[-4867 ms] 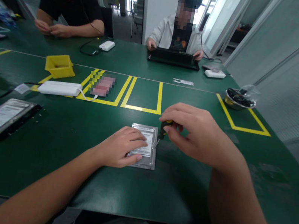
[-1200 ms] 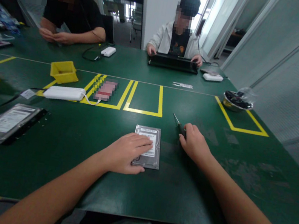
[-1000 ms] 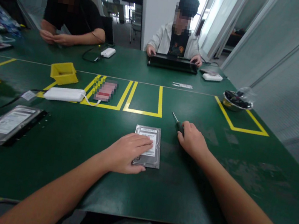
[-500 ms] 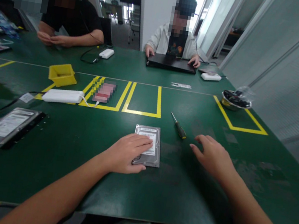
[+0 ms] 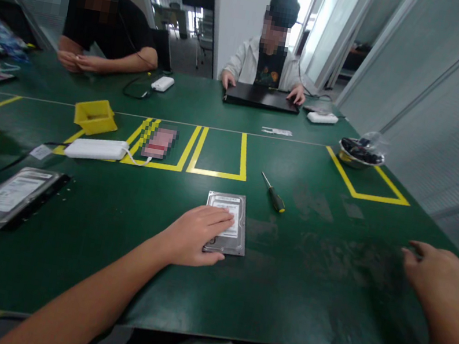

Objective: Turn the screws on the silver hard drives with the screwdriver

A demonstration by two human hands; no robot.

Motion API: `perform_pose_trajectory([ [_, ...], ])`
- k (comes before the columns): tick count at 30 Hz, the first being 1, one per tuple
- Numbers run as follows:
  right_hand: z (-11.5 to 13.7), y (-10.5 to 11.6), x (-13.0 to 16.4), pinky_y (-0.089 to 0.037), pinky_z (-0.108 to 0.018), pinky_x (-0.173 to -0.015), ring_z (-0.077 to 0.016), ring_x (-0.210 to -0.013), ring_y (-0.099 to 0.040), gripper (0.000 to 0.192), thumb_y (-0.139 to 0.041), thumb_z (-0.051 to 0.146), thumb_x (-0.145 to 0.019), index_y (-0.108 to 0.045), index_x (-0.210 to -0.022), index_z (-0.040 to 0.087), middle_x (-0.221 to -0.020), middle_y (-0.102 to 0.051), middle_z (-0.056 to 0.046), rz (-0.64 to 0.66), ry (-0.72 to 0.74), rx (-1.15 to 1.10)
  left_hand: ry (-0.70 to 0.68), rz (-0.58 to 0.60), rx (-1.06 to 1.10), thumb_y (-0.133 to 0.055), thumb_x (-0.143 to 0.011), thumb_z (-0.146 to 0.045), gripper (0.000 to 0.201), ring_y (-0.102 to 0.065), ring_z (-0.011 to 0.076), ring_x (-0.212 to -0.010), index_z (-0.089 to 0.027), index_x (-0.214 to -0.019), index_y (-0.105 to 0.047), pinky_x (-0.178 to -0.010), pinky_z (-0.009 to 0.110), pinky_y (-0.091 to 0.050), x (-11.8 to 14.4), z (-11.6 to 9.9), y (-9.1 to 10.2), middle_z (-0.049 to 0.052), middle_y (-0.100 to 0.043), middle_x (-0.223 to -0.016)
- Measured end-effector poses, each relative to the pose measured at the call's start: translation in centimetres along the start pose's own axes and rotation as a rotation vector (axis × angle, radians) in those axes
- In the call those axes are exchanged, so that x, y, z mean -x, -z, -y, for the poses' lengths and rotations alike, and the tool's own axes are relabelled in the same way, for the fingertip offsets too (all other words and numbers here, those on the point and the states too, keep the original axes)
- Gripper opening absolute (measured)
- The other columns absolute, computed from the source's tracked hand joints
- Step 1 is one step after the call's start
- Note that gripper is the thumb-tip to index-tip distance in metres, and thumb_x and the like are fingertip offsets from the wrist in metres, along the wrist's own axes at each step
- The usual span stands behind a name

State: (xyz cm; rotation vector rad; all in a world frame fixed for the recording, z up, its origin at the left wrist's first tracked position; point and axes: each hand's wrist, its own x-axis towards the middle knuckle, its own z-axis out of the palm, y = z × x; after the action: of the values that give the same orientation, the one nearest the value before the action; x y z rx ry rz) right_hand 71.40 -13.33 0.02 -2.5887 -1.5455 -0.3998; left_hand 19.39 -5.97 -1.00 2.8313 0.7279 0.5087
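- The left hand [image 5: 194,236] lies flat, palm down, on the silver metal hard drive with a white label [image 5: 229,224]; its fingers [image 5: 217,218] are spread over the drive's left half, pressing on it rather than closed round it.
- The hard drive lies flat on the dark green bench [image 5: 116,270], near the person's edge and about in the middle.
- The right hand [image 5: 442,283] is loosely open, holds nothing, and sits over the bench's right side, well apart from the drive.
- A small screwdriver with a black and yellow handle [image 5: 273,193] lies on the bench just beyond and to the right of the drive, touched by neither hand.
- A second silver hard drive on a black base [image 5: 8,202] lies at the left.
- Farther back sit a white rectangular power adapter [image 5: 95,148], a yellow plastic bin [image 5: 93,115] and yellow tape rectangles [image 5: 216,171].
- A metal bowl of dark parts [image 5: 360,154] stands at the far right.
- Two other people sit at the far side, one with hands on a black laptop [image 5: 262,97].
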Motion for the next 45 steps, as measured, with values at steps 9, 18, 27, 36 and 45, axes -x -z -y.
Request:
perform_pose_trajectory([
  [9, -1.8, -1.8, -2.7, -0.035, -0.038, -0.061, -0.0137, -0.052, -0.032, 0.006, -0.07, 0.023, -0.07, -0.072, -0.067, 0.019, -0.073, -0.059, -0.011, 0.168, -0.089, -0.098, -0.002, -0.003, 0.01, -0.064, -0.083, -0.046, 0.068, -0.05, 0.0305, -0.134, -0.015, -0.142, -0.049, -0.114, 0.05, -0.039, 0.0, 0.0, 0.0, 0.015, -0.055, -0.143],
  [18, -1.4, -1.8, -3.2, -0.033, -0.038, -0.055, -0.0102, -0.048, -0.025, 0.006, -0.069, 0.023, -0.067, -0.069, -0.062, 0.021, -0.071, -0.056, -0.009, 0.214, -0.167, -0.088, -0.007, -0.011, 0.012, -0.064, -0.083, -0.046, 0.068, -0.05, 0.031, -0.134, -0.015, -0.142, -0.049, -0.113, 0.05, -0.04, 0.0, 0.1, 0.0, 0.015, -0.055, -0.143],
  [27, 0.1, -0.9, -3.2, -0.028, -0.04, -0.055, -0.0135, -0.05, -0.038, 0.022, -0.064, 0.022, -0.07, -0.053, -0.051, 0.021, -0.073, -0.056, -0.013, 0.238, -0.23, -0.027, -0.003, 0.0, 0.018, -0.064, -0.084, -0.046, 0.067, -0.049, 0.0307, -0.135, -0.015, -0.141, -0.049, -0.114, 0.051, -0.039, 0.0, 0.0, 0.1, 0.015, -0.055, -0.144],
  [36, 7.3, 3.4, -2.4, -0.036, -0.041, -0.066, -0.0262, -0.076, -0.059, 0.014, -0.05, 0.025, -0.089, -0.055, -0.078, 0.019, -0.088, -0.062, -0.022, 0.17, -0.043, -0.077, -0.004, -0.018, 0.02, -0.064, -0.083, -0.045, 0.067, -0.05, 0.031, -0.134, -0.015, -0.14, -0.05, -0.113, 0.05, -0.04, 0.1, 0.0, 0.0, 0.015, -0.055, -0.142],
  [45, 23.5, 8.2, 5.4, -0.041, -0.03, -0.071, -0.0189, -0.078, -0.057, 0.015, -0.041, 0.027, -0.098, -0.052, -0.09, 0.021, -0.085, -0.061, -0.005, 0.215, 0.666, -0.65, -0.043, -0.105, 0.044, -0.064, -0.085, -0.055, 0.066, -0.052, 0.0316, -0.131, -0.015, -0.137, -0.052, -0.11, 0.05, -0.041, 0.1, -0.4, 0.5, 0.016, -0.059, -0.138],
])
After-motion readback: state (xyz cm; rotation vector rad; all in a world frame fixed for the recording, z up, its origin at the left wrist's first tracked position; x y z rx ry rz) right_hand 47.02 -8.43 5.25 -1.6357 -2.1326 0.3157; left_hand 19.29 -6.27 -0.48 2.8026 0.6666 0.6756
